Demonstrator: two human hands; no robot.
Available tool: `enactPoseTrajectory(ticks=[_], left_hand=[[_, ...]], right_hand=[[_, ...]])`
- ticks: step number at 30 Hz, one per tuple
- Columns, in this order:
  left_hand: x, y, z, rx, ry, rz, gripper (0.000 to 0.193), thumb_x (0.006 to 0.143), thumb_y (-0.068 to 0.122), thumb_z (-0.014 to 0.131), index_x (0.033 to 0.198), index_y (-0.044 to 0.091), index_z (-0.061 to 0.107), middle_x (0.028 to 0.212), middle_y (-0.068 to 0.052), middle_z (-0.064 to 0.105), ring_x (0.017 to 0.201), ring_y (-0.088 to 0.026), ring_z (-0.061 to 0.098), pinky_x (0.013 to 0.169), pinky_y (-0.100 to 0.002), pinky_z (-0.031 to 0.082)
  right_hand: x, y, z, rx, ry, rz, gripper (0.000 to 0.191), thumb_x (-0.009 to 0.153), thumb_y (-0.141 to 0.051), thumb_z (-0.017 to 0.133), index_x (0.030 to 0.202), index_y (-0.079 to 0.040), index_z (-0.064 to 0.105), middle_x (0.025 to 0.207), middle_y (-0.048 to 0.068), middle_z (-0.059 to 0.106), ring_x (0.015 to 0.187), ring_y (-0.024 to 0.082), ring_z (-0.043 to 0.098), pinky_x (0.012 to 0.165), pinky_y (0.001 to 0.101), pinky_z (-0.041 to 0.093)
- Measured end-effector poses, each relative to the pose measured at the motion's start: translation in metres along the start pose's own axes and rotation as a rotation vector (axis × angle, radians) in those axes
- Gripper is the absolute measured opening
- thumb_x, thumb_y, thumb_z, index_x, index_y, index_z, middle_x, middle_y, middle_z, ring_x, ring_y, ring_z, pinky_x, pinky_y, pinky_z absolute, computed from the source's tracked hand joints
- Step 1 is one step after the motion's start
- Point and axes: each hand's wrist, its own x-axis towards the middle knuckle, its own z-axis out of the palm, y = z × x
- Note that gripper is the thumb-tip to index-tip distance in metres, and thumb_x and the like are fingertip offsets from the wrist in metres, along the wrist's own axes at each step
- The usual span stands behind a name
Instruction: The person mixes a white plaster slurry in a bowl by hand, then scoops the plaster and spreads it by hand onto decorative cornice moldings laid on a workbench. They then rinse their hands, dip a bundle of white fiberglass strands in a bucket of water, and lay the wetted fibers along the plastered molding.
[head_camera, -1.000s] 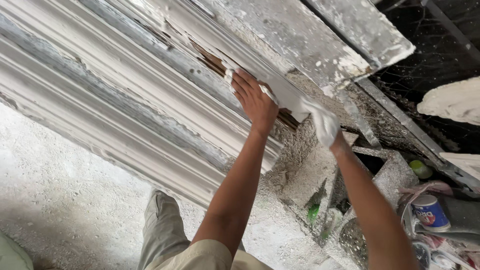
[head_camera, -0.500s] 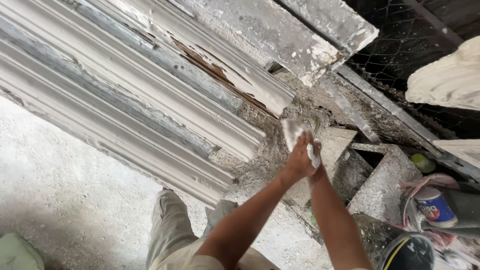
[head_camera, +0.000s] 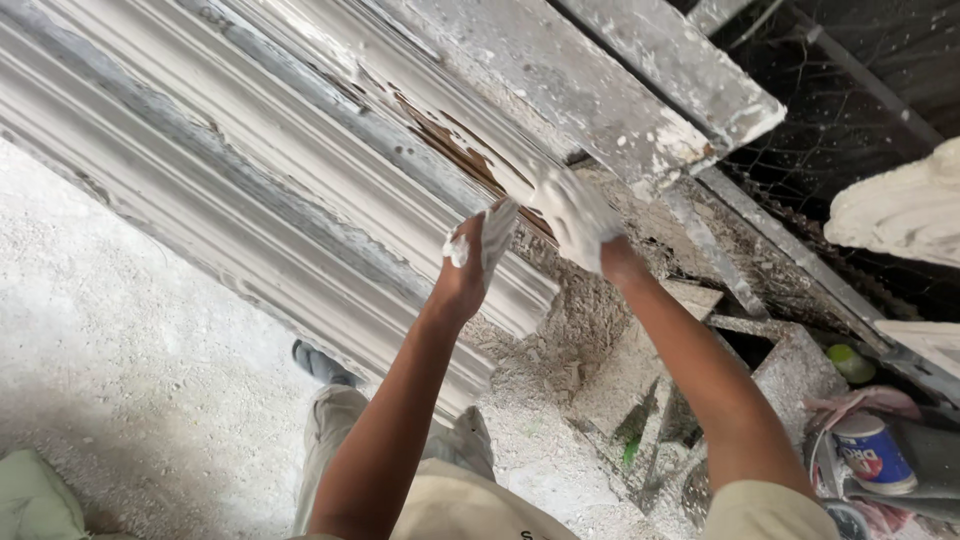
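While the camera looks down from the person's head, both bare arms reach up to a long plaster moulding.

Moulding: a long white ribbed cornice form (head_camera: 250, 190) runs diagonally from upper left to lower right and fills most of the view. It is mostly coated white, though a brown bare streak (head_camera: 450, 150) shows near the hands, so by my judgement the coating there is unfinished.

Board: a plaster-spattered plank (head_camera: 640, 80) lies along the moulding's upper side, ending in a broken corner just above the hands.

Floor: pale gritty ground (head_camera: 110, 380) spreads to the lower left, with open room there; the right side is crowded with rubble and slabs (head_camera: 620, 370).

Legs: the person's trousers and a dark shoe (head_camera: 322, 362) stand close beside the moulding's lower edge.

Right hand: the right hand (head_camera: 578, 215), thickly covered in wet white plaster, presses flat against the moulding at the end of the bare streak; it grasps nothing I can see.

Left hand: the left hand (head_camera: 468, 265) is closed around a flat plaster-smeared blade or scraper (head_camera: 497, 232), held just beside the right hand.

Small items: a blue and white tin (head_camera: 872, 452) and a green object (head_camera: 850, 362) sit at the lower right, well apart from the hands.
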Motion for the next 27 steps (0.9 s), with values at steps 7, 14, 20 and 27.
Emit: enactPoseTrajectory(ticks=[7, 14, 20, 27], left_hand=[[0.008, 0.034, -0.057, -0.126, 0.044, 0.003, 0.068, 0.108, 0.044, 0.04, 0.155, -0.004, 0.036, 0.163, -0.023, 0.039, 0.154, -0.032, 0.034, 0.127, -0.043, 0.024], [0.03, 0.112, -0.162, -0.13, 0.05, -0.018, 0.071, 0.106, 0.049, 0.039, 0.156, -0.001, 0.037, 0.161, -0.021, 0.041, 0.152, -0.031, 0.037, 0.126, -0.043, 0.026], [0.056, 0.217, -0.288, 0.17, 0.014, 0.038, 0.077, 0.106, 0.056, 0.023, 0.157, 0.001, 0.042, 0.156, -0.022, 0.048, 0.147, -0.031, 0.044, 0.122, -0.043, 0.033], [0.094, 0.38, -0.405, -0.023, 0.047, -0.065, 0.066, 0.108, 0.045, 0.033, 0.154, -0.003, 0.04, 0.16, -0.021, 0.044, 0.152, -0.03, 0.038, 0.125, -0.04, 0.027]], right_hand=[[0.057, -0.013, 0.015, -0.125, -0.142, -0.017, 0.064, 0.098, -0.035, 0.061, 0.155, -0.021, 0.035, 0.163, 0.032, 0.026, 0.151, 0.044, 0.033, 0.12, 0.0593, 0.027], [0.227, -0.067, 0.047, -0.028, 0.069, -0.164, 0.058, 0.102, -0.031, 0.067, 0.155, -0.019, 0.047, 0.164, 0.027, 0.031, 0.152, 0.044, 0.034, 0.122, 0.0528, 0.031], [0.396, -0.132, 0.069, -0.008, 0.085, -0.176, 0.055, 0.102, -0.031, 0.065, 0.153, -0.015, 0.05, 0.164, 0.027, 0.035, 0.152, 0.044, 0.034, 0.126, 0.0508, 0.03], [0.599, -0.2, 0.081, 0.02, 0.046, -0.141, 0.067, 0.103, -0.036, 0.062, 0.161, -0.013, 0.037, 0.166, 0.028, 0.029, 0.154, 0.046, 0.027, 0.125, 0.0537, 0.028]])
